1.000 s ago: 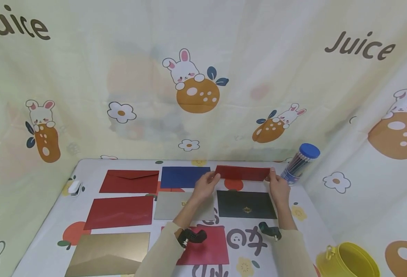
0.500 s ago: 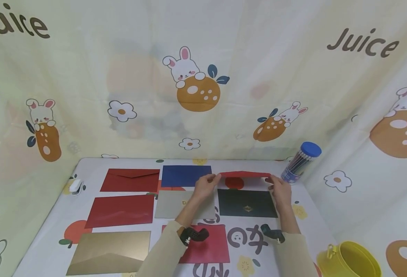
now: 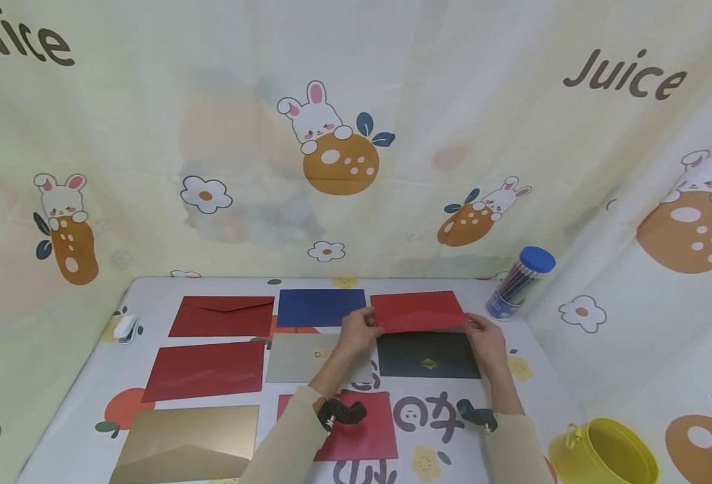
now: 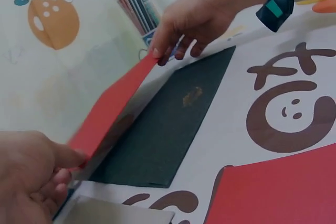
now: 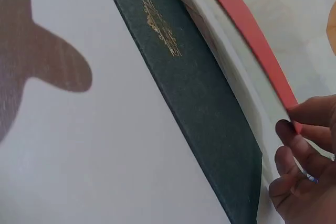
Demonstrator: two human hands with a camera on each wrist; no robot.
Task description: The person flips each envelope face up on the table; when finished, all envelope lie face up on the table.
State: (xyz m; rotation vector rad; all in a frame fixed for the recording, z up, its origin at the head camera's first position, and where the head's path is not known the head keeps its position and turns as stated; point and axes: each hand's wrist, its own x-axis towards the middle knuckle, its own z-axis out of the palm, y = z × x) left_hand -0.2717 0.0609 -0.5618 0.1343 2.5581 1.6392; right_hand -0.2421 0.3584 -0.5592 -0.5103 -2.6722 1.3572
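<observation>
Both hands hold a red envelope (image 3: 417,311) at its near corners, behind a dark green envelope (image 3: 428,357) with a gold emblem. My left hand (image 3: 357,334) pinches the left corner between thumb and fingers. At the right corner, my right hand (image 3: 487,341) pinches the edge, as the right wrist view also shows on the envelope (image 5: 252,30). In the left wrist view the held envelope (image 4: 115,103) is tilted, its near edge raised off the table. To its left lies a blue envelope (image 3: 319,308); a pale grey envelope (image 3: 295,356) lies partly under my left forearm.
Two red envelopes (image 3: 207,371) and a gold envelope (image 3: 186,440) lie at left. A pinkish-red envelope (image 3: 370,430) lies in front, partly covered by my left sleeve. A pencil tub (image 3: 516,286) stands back right, a yellow bucket (image 3: 598,454) front right, a white stapler (image 3: 126,328) far left.
The held red envelope has turned over: first its darker face showed, then it was nearly edge-on, now its brighter face lies toward me. Both hands have kept their grip at its corners.
</observation>
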